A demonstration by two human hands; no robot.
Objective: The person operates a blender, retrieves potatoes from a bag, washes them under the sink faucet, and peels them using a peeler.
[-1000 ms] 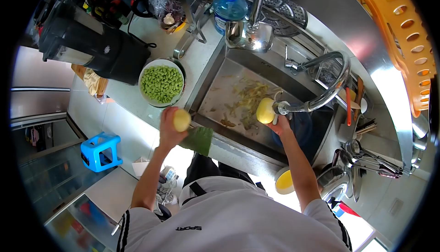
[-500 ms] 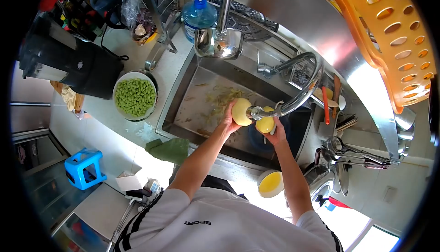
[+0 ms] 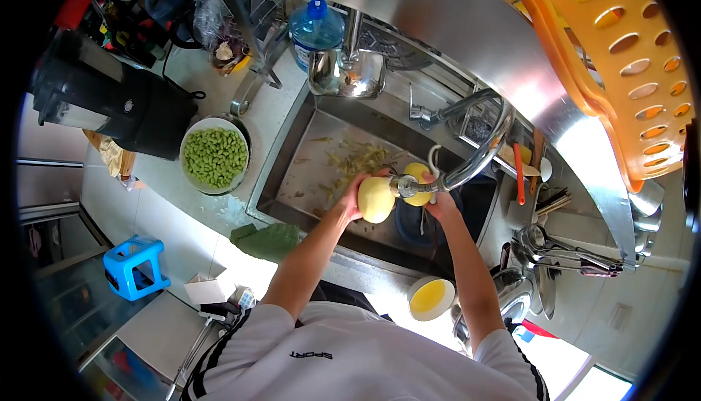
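A large peeled potato (image 3: 376, 199) rests in my left hand (image 3: 351, 198), whose fingers curl around its side over the sink (image 3: 296, 171). With my right hand (image 3: 441, 205) I grip a second peeled potato (image 3: 417, 173). A slim white curved piece (image 3: 435, 156) sticks up beside that hand; its kind cannot be made out. The faucet spout (image 3: 404, 185) hangs between the two potatoes and covers part of the right one. Pale peelings (image 3: 363, 159) lie scattered on the sink bottom, and a dark blue basin (image 3: 412, 227) sits under my right hand.
Left of the sink stands a bowl of green beans (image 3: 215, 156), near a black blender (image 3: 124, 102). A green cloth (image 3: 264, 242) drapes over the counter edge. A bowl of yellow liquid (image 3: 431, 299) is by my right forearm. An orange perforated basket (image 3: 621, 58) overhangs the upper right.
My left hand and its potato have shifted slightly down and left. The right-hand potato has moved up a little, and the white curved piece now stands out more above it.
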